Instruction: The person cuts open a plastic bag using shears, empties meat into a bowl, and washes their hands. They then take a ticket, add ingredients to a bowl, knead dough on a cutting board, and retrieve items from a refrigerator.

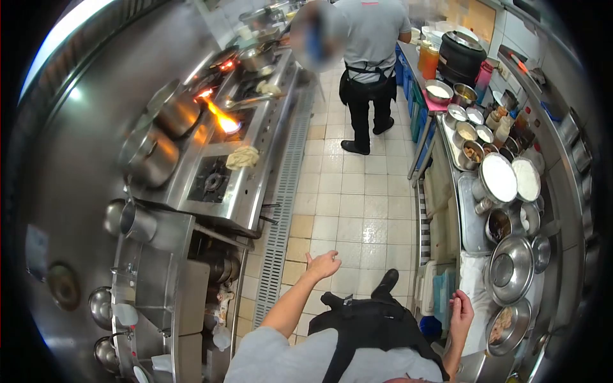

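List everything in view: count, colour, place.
Stove: one, silver, left.
Flame: one large, orange, on the stove.
Big pots: two, silver, behind the burners.
Folded cloth: one, pale yellow, stove's front edge.
Floor grate: one, grey, beside the stove.
Floor tiles: many, white and tan, centre.
Co-worker: one, grey top, black trousers, aisle ahead.
Squeeze bottles: two, orange, far right counter.
Round cooker: one, black, beyond the pink bottle.
Small tins: several, silver, right counter.
Wide bowls: two, silver, near right; nearer holds pinkish food.
Apron: one, black, on the wearer.
Left hand: one, bare, above floor.
Right hand: one, bare, beside right counter.
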The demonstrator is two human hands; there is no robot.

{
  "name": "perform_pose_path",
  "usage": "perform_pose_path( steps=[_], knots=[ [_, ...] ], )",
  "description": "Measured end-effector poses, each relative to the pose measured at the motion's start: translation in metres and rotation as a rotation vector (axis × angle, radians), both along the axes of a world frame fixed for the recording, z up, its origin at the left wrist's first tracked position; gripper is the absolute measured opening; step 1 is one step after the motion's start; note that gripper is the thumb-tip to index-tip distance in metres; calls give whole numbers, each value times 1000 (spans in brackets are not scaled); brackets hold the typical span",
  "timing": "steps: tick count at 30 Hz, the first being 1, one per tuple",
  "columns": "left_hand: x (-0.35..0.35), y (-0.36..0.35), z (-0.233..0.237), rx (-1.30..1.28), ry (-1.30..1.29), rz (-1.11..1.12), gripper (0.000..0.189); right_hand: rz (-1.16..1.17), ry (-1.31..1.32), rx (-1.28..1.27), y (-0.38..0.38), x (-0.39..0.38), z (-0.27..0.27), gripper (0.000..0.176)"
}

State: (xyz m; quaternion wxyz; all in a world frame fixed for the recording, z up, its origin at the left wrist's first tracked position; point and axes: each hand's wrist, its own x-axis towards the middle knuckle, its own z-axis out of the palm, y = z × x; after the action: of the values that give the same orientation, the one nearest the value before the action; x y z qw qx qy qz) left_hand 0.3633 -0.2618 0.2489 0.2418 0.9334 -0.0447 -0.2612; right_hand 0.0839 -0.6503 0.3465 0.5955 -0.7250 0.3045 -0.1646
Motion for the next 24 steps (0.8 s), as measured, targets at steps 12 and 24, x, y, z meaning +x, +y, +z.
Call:
perform_pose_path(
  steps=[12,24],
  knots=[
    [52,-11,-37,75,56,325,39,610,36,-413,-97,254,21,32],
    [329,-72,-126,-243,83,29,44,452,266,-448,-76,368,13,44]
  ],
)
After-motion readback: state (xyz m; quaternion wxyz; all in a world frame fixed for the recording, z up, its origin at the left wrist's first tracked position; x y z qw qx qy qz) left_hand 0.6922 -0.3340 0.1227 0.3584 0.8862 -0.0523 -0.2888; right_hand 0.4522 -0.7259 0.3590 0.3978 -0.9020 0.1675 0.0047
